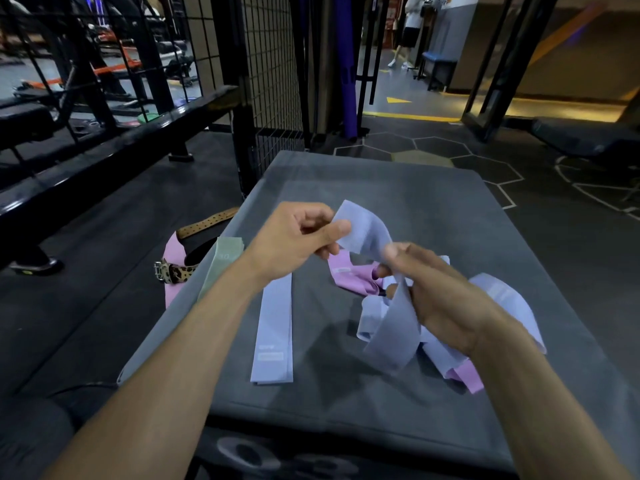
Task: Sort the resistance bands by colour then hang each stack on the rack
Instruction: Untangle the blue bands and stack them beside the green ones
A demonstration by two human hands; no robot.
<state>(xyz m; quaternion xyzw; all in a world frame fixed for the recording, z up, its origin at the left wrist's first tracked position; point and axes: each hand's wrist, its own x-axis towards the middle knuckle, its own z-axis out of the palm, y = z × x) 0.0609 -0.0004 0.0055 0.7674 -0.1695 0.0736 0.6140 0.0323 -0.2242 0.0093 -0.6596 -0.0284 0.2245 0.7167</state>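
Note:
A pale blue resistance band (367,233) is lifted above the grey padded box (398,181). My left hand (294,237) pinches its upper end and my right hand (440,292) grips its lower loop. A flat pale blue band (273,341) lies straight on the box under my left forearm. Pink bands (353,275) and more pale blue ones (505,299) lie tangled beneath my right hand. A green band (221,261) hangs over the box's left edge. A pink band (171,251) lies on the floor to the left.
A leopard-print belt (176,270) and a tan belt (207,221) lie on the dark floor left of the box. A black wire-grid rack (273,64) stands behind the box, with a purple band (348,64) hanging beside it. A person stands far back.

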